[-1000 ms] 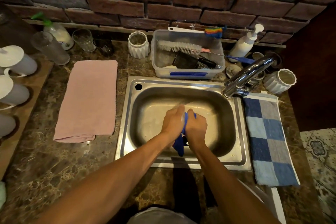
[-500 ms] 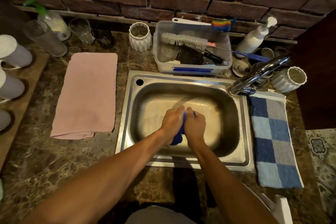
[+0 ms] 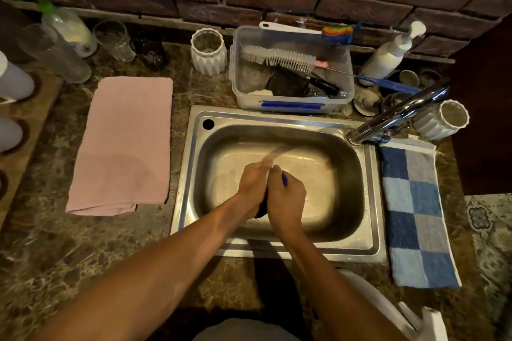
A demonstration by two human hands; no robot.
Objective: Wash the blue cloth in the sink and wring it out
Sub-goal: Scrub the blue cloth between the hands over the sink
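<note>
Both my hands are pressed together over the middle of the steel sink (image 3: 371,202). My left hand (image 3: 253,185) and my right hand (image 3: 286,196) grip the blue cloth (image 3: 261,209) between them. Only slivers of the cloth show: a dark blue bulge below the palms and a bit of blue by my right knuckles. A thin stream of water from the chrome tap (image 3: 393,119) falls onto my fingertips.
A pink towel (image 3: 124,141) lies left of the sink, a blue checked towel (image 3: 415,213) on its right. Behind the sink stands a clear tub (image 3: 291,102) with brushes, a white ribbed cup (image 3: 207,52), a soap pump bottle (image 3: 388,55), glasses and another ribbed cup (image 3: 443,122).
The hands have closed tighter round the cloth, so the hanging blue end seen a second ago is now nearly all bunched up between the palms. The camera has tilted slightly.
</note>
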